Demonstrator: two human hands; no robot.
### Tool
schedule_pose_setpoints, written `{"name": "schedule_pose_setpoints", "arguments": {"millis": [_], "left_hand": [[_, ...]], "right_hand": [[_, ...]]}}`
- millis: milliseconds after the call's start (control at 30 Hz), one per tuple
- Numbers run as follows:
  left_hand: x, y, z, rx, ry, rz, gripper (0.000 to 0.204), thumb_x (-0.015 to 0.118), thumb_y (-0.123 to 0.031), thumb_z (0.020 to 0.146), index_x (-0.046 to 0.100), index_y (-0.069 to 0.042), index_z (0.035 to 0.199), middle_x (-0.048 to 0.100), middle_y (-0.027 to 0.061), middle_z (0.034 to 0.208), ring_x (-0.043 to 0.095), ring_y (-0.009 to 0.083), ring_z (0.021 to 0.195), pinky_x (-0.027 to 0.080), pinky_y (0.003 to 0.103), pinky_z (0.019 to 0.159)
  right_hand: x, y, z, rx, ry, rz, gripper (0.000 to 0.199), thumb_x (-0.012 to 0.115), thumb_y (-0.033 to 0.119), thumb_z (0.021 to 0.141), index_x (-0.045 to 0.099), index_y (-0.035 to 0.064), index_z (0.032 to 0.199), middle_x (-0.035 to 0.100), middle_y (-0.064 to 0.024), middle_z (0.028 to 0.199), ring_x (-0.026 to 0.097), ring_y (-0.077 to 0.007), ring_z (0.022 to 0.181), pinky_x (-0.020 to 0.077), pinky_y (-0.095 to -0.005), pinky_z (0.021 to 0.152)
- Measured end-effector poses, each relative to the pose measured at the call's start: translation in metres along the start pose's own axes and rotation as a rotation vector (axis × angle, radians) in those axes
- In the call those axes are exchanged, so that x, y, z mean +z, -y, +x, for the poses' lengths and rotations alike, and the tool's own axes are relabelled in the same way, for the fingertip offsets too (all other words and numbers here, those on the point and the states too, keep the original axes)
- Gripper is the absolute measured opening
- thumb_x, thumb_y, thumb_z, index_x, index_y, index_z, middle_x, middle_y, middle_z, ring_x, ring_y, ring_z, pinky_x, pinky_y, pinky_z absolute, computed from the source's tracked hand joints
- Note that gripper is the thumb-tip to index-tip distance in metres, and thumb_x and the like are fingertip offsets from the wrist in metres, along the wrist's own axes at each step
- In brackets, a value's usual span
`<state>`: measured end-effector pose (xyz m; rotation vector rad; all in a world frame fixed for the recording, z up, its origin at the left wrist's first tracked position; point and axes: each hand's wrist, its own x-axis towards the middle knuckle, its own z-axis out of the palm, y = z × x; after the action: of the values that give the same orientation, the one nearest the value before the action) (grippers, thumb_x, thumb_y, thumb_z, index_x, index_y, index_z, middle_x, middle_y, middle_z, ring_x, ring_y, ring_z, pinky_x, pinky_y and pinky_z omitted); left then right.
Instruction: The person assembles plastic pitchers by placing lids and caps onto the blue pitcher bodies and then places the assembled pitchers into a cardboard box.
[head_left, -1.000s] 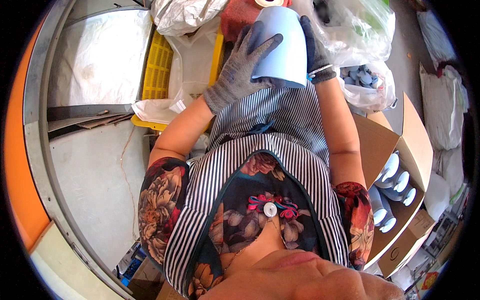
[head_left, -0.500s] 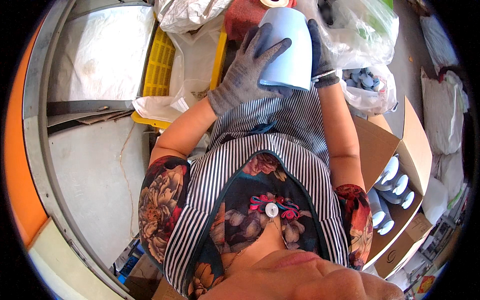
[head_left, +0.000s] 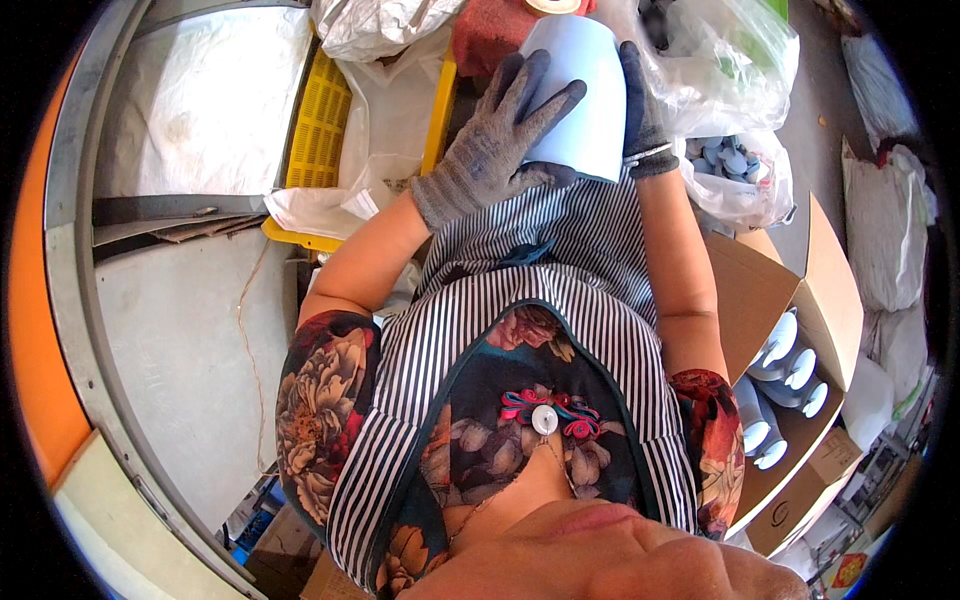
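A light blue, smooth, tapered plastic vessel [head_left: 590,95] is held up between my two grey-gloved hands, above my striped apron. My left hand [head_left: 485,150] presses against its left side, fingers spread over the surface and thumb along the lower rim. On the opposite side, my right hand [head_left: 643,105] grips the wall; part of its fingers is hidden behind the vessel. A pale ring-shaped piece [head_left: 552,5] lies just beyond it on red cloth [head_left: 485,35].
To the left stands a yellow crate [head_left: 320,120] lined with white sheeting, beside a metal frame. On the right are a clear bag of blue-grey pieces [head_left: 735,165] and an open cardboard box [head_left: 835,300] with several blue-and-white vessels [head_left: 785,365]. White sacks [head_left: 885,230] lie farther right.
My left hand has shifted slightly, its thumb now lying closer along the vessel's lower rim. The vessel has barely moved, and my right hand stays at its side.
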<state>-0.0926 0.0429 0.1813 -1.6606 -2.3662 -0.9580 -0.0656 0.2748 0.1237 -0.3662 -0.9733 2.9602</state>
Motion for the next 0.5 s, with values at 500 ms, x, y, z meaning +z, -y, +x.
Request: {"name": "schedule_pose_setpoints", "arguments": {"millis": [500], "left_hand": [[-0.018, 0.013, 0.015, -0.033, -0.242, -0.400, 0.041, 0.058, -0.024, 0.091, 0.057, -0.022, 0.132, 0.046, 0.0126, 0.141, 0.041, 0.0349, 0.130, 0.032, 0.046, 0.110]], "right_hand": [[0.002, 0.012, 0.014, 0.134, -0.012, -0.187, 0.050, 0.040, 0.048, 0.100, 0.055, 0.0084, 0.127, 0.063, -0.0089, 0.116, 0.059, -0.0189, 0.100, 0.0494, -0.0321, 0.088]]}}
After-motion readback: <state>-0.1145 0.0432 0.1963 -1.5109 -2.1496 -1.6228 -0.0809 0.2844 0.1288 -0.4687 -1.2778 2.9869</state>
